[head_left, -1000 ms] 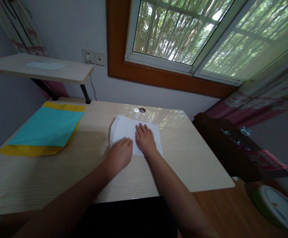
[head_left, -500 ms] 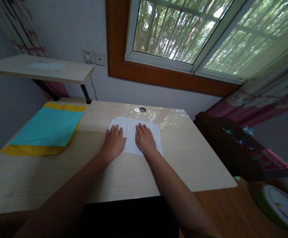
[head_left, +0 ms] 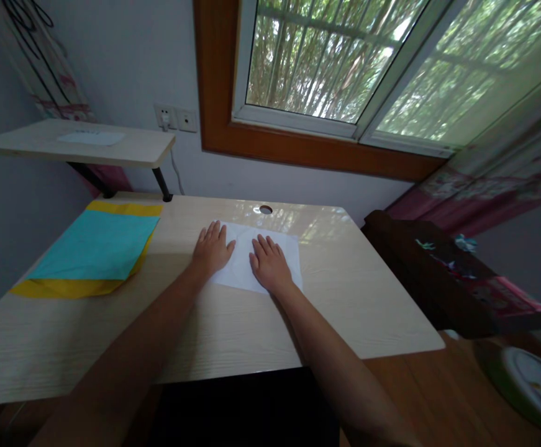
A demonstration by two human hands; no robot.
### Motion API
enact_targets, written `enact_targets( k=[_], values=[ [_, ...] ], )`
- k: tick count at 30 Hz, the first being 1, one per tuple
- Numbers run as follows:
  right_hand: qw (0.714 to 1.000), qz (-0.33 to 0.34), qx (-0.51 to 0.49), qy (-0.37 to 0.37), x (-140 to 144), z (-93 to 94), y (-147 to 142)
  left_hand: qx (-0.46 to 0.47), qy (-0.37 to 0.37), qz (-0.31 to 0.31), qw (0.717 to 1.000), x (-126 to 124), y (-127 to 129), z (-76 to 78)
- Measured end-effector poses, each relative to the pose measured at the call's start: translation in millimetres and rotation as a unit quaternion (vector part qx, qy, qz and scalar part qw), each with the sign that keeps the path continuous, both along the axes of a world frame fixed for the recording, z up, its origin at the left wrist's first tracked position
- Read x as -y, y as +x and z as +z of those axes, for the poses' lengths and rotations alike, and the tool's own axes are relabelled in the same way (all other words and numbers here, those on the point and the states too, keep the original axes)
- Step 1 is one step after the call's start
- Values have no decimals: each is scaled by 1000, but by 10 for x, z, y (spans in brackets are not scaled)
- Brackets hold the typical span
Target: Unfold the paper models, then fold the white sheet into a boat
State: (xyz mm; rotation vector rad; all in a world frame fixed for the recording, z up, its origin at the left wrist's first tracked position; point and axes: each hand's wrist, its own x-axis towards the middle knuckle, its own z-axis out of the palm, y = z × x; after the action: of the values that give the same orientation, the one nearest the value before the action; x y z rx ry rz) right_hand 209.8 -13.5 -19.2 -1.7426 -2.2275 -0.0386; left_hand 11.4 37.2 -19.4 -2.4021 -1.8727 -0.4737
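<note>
White paper lies flat on desk, nr far edge, middle. L hand open, palm down on paper's left side; R hand open, flat on its middle. Teal sheet over yellow sheet by left edge.

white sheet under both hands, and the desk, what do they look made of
White sheet: seemingly thin matte paper, lying flat under the left hand and right hand. Desk: pale wood-grain top, likely glossy laminate, since it mirrors the window light.
</note>
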Motion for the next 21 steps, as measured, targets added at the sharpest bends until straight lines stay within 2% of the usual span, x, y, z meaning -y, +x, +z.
enact_targets(
  k=[5, 12, 17, 21],
  values=[
    [999, -5, 24, -29, 3, 24, 106, -12, -14, 2, 1000, -6, -21, -19],
    [995, -18, 51, -83, -27, 58, 480, -49, -36, 11, 998, 14, -143, -15],
    [995, -24, 64, -75, 38, 50, 720, -52, -57, 32, 997, 48, -334, 4],
    [995, -32, 62, -67, 91, 12, 869, -36, -26, 42, 998, 78, -504, -49]
  ],
)
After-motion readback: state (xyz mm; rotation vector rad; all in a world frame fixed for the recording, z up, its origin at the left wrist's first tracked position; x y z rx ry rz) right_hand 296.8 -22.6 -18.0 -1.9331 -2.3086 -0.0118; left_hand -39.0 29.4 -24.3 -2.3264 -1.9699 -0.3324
